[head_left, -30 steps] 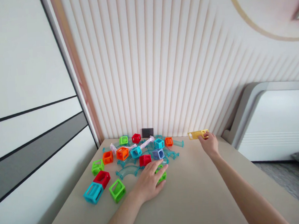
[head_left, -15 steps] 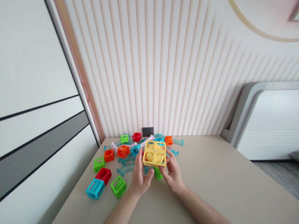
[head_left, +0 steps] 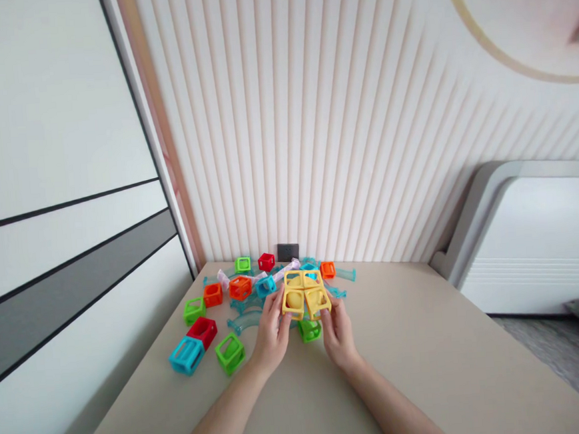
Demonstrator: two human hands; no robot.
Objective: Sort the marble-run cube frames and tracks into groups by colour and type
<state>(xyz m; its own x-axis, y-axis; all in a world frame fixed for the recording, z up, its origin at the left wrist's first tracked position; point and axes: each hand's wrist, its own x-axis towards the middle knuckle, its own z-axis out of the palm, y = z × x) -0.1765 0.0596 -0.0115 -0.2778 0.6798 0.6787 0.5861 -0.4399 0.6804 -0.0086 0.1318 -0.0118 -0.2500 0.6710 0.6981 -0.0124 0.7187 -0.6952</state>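
A cluster of yellow open-frame cube blocks (head_left: 293,305), set two by two, is held up above the table between both hands. Its near edge has a narrow wedge-shaped gap between the left and right blocks. Fingers and thumb of my left hand (head_left: 271,337) are closed on the cluster's left side. On the right side, my right hand (head_left: 339,335) grips it with the thumb at the near corner. Below the cluster, a green cube block (head_left: 309,330) rests on the table, partly covered.
On the table (head_left: 410,354) lie a joined red block (head_left: 202,332) and blue block (head_left: 187,356), a green block (head_left: 230,354), orange blocks (head_left: 239,288), and translucent blue track pieces (head_left: 247,320). A black socket (head_left: 288,252) is on the ribbed wall behind.
The yellow cluster has tilted, and a gap has opened between its near blocks. My right thumb has shifted onto its near right corner. The view has moved slightly.
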